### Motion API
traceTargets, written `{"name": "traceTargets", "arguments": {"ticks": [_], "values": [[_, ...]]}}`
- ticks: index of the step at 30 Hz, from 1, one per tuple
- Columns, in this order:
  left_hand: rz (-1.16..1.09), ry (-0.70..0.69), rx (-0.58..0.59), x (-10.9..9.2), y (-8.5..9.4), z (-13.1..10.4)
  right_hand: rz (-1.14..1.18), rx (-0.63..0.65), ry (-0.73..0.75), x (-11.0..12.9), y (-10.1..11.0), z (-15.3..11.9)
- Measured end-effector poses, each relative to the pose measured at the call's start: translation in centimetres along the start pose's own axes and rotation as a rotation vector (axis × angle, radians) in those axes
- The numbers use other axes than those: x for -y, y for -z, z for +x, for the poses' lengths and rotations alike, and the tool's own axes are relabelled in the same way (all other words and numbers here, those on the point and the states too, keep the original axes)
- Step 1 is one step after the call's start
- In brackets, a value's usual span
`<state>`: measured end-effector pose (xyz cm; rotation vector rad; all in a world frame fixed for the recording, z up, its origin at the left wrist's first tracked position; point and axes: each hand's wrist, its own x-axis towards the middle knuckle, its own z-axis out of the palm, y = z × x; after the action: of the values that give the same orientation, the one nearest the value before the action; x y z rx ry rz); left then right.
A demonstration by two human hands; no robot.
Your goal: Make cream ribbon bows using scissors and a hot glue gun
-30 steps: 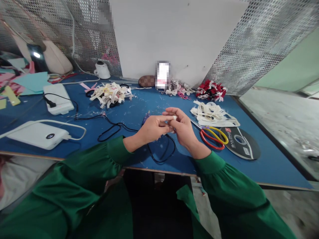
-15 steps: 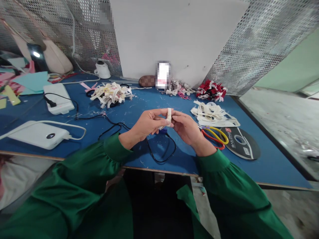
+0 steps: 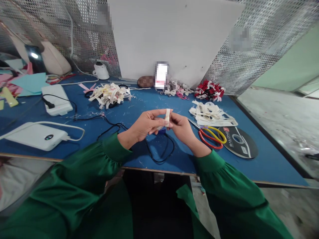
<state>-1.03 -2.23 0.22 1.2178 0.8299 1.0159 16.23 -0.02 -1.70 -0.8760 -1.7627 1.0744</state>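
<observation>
A small cream-white ribbon piece (image 3: 167, 115) stands upright between my two hands, above the middle of the blue table. The fingers and thumb of my left hand (image 3: 149, 124) are closed on it from the left. From the right, the bent fingers of my right hand (image 3: 182, 127) pinch at its lower part; their tips are partly hidden. Just right of that hand lie scissors (image 3: 211, 136) with one red and one yellow handle. Behind them is a heap of cream ribbon strips (image 3: 211, 113) on a white card.
A black disc-shaped reel (image 3: 240, 142) lies right of the scissors. Piles of pale ribbon bows (image 3: 111, 94) and red ones (image 3: 209, 89) sit farther back. A lit phone (image 3: 161, 74) leans on the white board. A white power bank (image 3: 37, 136) and black cable (image 3: 161, 161) lie nearer.
My right hand has shifted slightly left and turned, its fingers more curled by the ribbon. More of the scissors' blades shows. The whole view has moved a little.
</observation>
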Motion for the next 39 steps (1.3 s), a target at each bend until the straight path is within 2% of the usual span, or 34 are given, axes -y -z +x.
{"name": "traceTargets", "arguments": {"ticks": [3,7,11,15,18,21,26,31,34,39], "values": [[0.011,-0.018,-0.026,-0.2,0.0,0.0,-0.238,0.075,0.089,0.1,0.4,-0.2],[0.022,-0.054,-0.104,-0.5,0.1,0.2,-0.323,0.100,0.043,0.8,1.3,-0.1],[0.005,-0.047,-0.164,-0.4,0.4,0.4,-0.273,0.026,0.051,1.5,1.8,0.1],[0.040,-0.011,-0.148,0.2,0.3,0.6,0.023,-0.142,0.106,1.4,1.3,-0.1],[0.078,-0.023,-0.170,0.8,0.2,0.7,0.209,-0.066,0.063,1.3,0.7,-0.5],[0.146,-0.079,-0.184,1.3,0.0,0.6,0.131,0.009,0.076,1.6,0.3,-1.1],[0.227,-0.176,-0.150,1.7,-0.4,0.6,0.004,-0.073,0.207,1.7,-0.1,-1.7],[0.255,-0.227,-0.127,2.0,-0.6,0.7,-0.120,-0.017,0.344,1.6,0.1,-1.8],[0.271,-0.195,-0.150,2.1,-0.6,0.8,-0.121,-0.015,0.305,1.4,0.3,-1.4],[0.160,-0.053,-0.090,1.4,-0.4,0.6,0.091,-0.099,0.140,1.3,0.5,-0.7]]}}
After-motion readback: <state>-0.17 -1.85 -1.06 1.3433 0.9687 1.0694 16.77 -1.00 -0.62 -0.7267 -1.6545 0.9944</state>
